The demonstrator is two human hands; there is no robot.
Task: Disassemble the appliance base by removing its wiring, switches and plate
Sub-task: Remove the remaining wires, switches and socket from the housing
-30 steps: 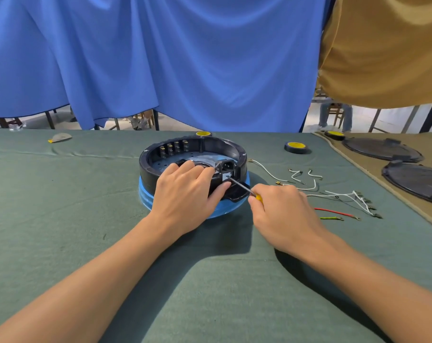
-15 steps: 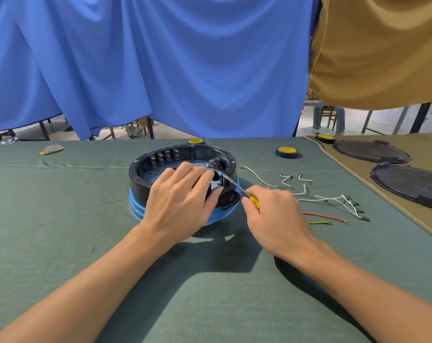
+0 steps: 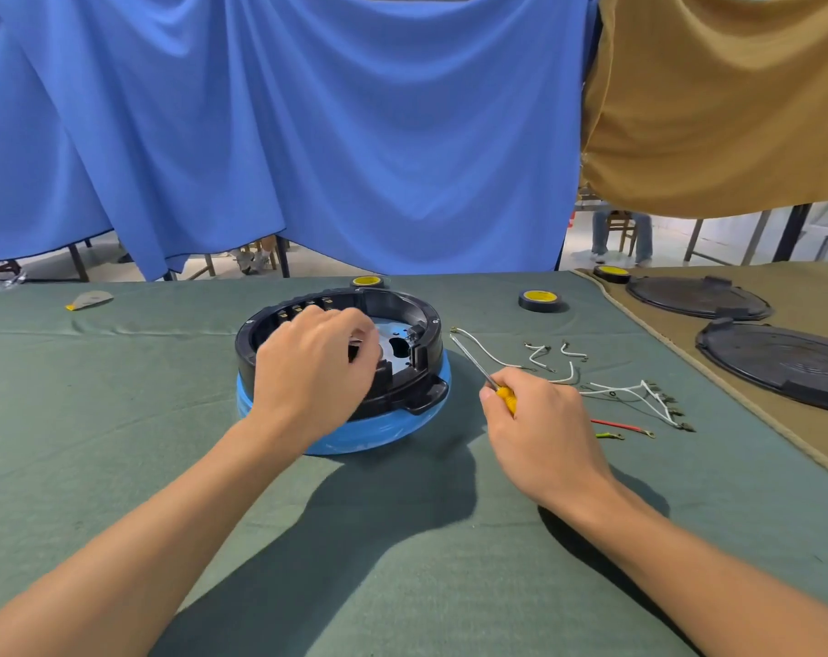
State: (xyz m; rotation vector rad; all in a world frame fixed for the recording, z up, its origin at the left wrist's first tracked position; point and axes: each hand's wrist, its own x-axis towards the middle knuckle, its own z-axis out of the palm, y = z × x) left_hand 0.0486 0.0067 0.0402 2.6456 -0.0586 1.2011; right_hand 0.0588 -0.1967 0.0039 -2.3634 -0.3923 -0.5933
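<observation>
Curled fingers (image 3: 350, 327) of the left hand (image 3: 317, 372) dip into the black base (image 3: 419, 400) in the middle of the table (image 3: 118, 419), and I cannot tell if they hold anything, the right hand (image 3: 540, 429) grips a screwdriver (image 3: 505, 398) just right of it, and the hard, light-looking base seems best held by its rim.

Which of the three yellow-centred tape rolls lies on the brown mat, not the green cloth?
The rightmost tape roll, at the far corner of the brown mat. The middle roll and left roll lie on green cloth.
</observation>
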